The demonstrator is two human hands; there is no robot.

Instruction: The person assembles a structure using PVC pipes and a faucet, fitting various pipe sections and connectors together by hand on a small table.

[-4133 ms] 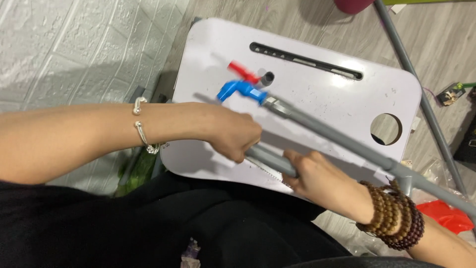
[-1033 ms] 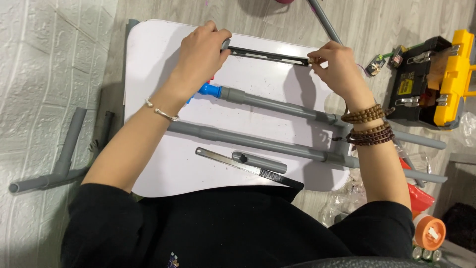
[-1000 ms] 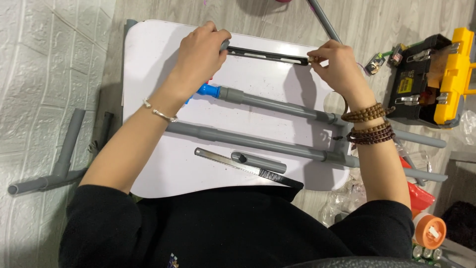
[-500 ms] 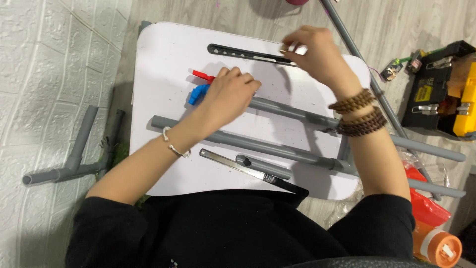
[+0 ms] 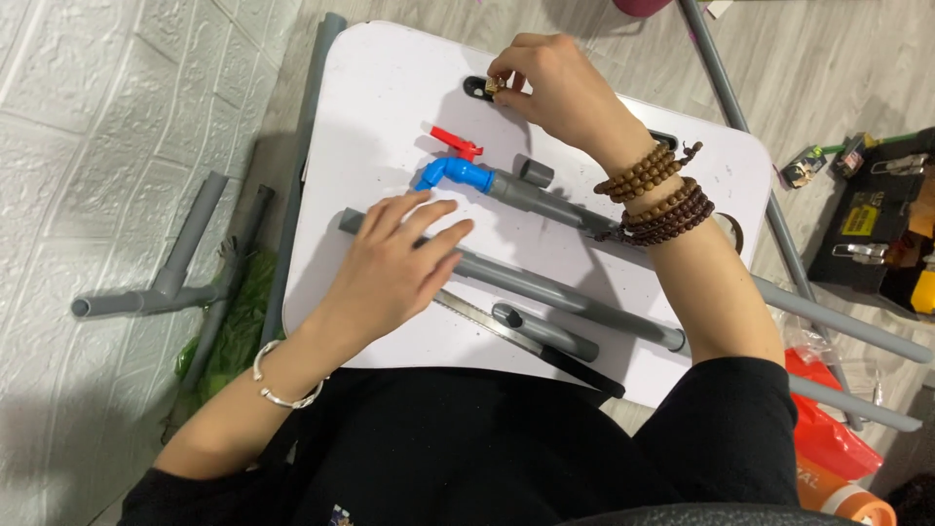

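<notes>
The left hand (image 5: 394,268) lay flat, fingers spread, on the long grey pipe (image 5: 545,287) across the white worktop (image 5: 375,88). The right hand (image 5: 560,88) pinched a small brass fitting (image 5: 493,86) at the far edge.

Hands (image 5: 390,268) on grey pipe (image 5: 545,287) (white table (image 5: 380,88)).
</notes>
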